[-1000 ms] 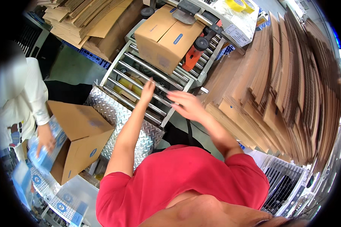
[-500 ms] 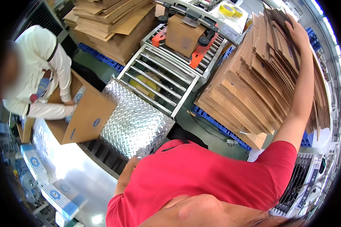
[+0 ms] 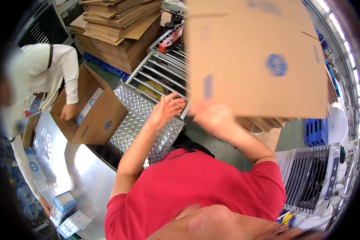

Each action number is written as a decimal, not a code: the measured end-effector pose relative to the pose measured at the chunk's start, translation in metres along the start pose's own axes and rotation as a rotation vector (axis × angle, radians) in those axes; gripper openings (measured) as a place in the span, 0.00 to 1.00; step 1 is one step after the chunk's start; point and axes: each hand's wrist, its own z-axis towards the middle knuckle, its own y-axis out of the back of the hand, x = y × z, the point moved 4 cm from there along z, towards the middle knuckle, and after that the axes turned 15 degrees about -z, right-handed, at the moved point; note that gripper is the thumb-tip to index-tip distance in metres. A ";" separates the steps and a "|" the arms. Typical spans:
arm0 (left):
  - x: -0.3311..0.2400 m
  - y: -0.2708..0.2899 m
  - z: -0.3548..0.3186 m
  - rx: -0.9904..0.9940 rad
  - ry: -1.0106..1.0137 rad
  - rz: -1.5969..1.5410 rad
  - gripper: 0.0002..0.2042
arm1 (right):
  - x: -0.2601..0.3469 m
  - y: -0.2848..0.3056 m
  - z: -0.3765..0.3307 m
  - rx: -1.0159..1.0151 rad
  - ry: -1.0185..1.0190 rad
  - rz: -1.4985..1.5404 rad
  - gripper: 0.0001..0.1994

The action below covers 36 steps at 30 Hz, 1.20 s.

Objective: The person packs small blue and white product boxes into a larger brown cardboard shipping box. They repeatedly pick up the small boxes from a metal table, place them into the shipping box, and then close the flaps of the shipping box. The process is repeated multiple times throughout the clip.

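Note:
A large flattened cardboard box [image 3: 244, 48] with blue printed marks stands raised in front of me on the right. My right hand [image 3: 215, 118] is at its lower left corner and seems to grip the edge; motion smears its fingers. To the left of the box is my left hand [image 3: 167, 111], empty, fingers apart, above the end of a silver tread-plate surface [image 3: 136, 108]. On the left, a co-worker's hand [image 3: 69, 112] reaches into an open cardboard box [image 3: 98, 126] holding a blue and white carton [image 3: 90, 106].
A roller conveyor [image 3: 158, 70] runs away beyond the tread plate. Stacked flat cardboard [image 3: 120, 24] stands on a blue pallet at the back left. Blue and white cartons [image 3: 64, 204] lie on the shiny metal table [image 3: 96, 196]. A slatted unit [image 3: 308, 176] stands at the right.
My right hand has come from the cardboard stack toward the middle, bringing one flattened box. My left hand has risen from the tread plate's near edge. The co-worker's one arm now reaches toward the cartons.

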 end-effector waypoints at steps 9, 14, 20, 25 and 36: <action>-0.119 0.116 -0.171 -0.665 -0.658 0.400 0.06 | 0.036 -0.057 -0.037 0.217 -0.161 0.229 0.28; -0.183 -0.061 -0.214 -0.837 -0.583 1.273 0.06 | 0.052 -0.127 -0.001 0.143 0.046 0.559 0.34; -0.117 -0.091 -0.167 -0.944 0.179 2.017 0.11 | 0.011 -0.128 0.116 -0.100 0.161 0.440 0.41; -0.121 -0.082 -0.159 -1.018 0.164 1.584 0.18 | -0.015 -0.148 0.087 -0.171 0.392 0.517 0.38; -0.175 -0.042 -0.312 -1.436 0.243 1.551 0.15 | 0.000 -0.123 0.124 -0.118 0.910 1.563 0.18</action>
